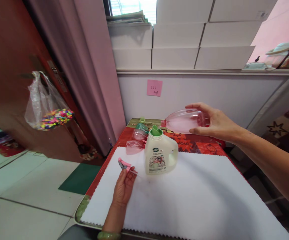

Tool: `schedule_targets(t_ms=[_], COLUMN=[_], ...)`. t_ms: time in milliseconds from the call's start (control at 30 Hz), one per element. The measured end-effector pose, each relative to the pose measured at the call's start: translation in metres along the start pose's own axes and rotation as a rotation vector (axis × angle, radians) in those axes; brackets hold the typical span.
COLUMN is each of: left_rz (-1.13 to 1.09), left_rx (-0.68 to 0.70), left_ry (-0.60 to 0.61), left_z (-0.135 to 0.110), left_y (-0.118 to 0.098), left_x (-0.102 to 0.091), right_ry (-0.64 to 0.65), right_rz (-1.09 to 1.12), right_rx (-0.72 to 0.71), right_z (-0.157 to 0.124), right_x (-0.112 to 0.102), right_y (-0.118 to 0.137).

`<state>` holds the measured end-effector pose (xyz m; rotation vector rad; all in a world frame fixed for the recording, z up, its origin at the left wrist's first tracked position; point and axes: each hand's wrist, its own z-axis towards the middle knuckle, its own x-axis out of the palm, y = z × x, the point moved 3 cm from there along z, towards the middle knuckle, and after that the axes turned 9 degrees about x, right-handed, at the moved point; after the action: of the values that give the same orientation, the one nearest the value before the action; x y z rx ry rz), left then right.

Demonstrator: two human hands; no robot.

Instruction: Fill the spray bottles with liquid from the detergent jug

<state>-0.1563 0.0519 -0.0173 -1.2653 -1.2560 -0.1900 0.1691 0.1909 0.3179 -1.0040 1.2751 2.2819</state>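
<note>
I have left hand pinching pink sprayer, thin tube jutting out past fingertips. Right hand wrapped round base end of pink bottle, held nearly level in air, neck aimed away from palm, toward jug. Jug upright on white mat, between both grips; green spout at its top, near bottle's neck. I can't tell if they touch. Just beyond left grip, second bottle, beside jug.

This looks like a home: brown door, mauve curtain, tiled floor and patterned tablecloth.
</note>
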Motion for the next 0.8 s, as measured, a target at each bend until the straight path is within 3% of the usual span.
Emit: schedule_targets(t_ms=[800], left_rz=[0.018], left_rx=[0.008], left_ry=[-0.006], left_z=[-0.0003], left_y=[-0.0001], left_x=[0.0007], right_ry=[-0.002], right_rz=[-0.11], right_rx=[-0.02], right_z=[-0.0023], right_x=[-0.0065], right_y=[0.0098])
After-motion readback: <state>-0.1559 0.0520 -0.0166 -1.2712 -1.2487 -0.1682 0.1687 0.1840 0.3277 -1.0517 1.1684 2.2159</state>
